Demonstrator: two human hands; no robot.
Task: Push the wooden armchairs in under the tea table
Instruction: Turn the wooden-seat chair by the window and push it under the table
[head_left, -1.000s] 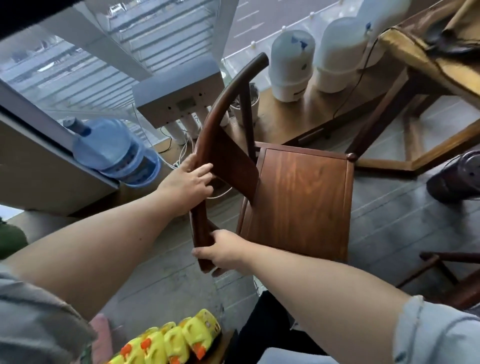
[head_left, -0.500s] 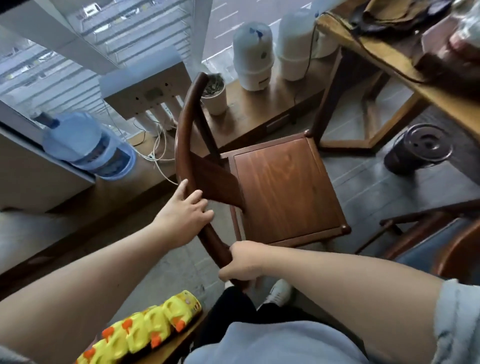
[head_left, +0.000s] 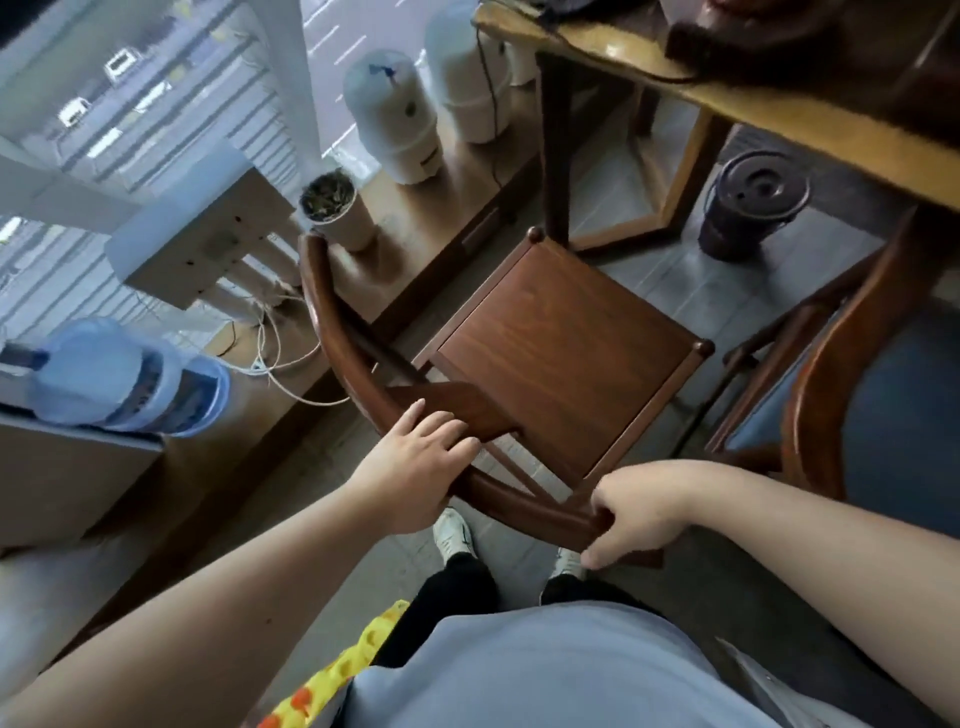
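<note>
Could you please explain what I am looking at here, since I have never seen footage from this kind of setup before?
There is no robot here: a person wears one wide-angle camera on the head, looking down at their own bare hands. The left hand rests on the curved back rail of a wooden armchair, and the right hand grips the same rail nearer its end. The chair stands on the floor, its seat facing the tea table, whose edge shows at the top right. A dark lidded pot sits on the floor under the table, and a second chair stands at the right.
</note>
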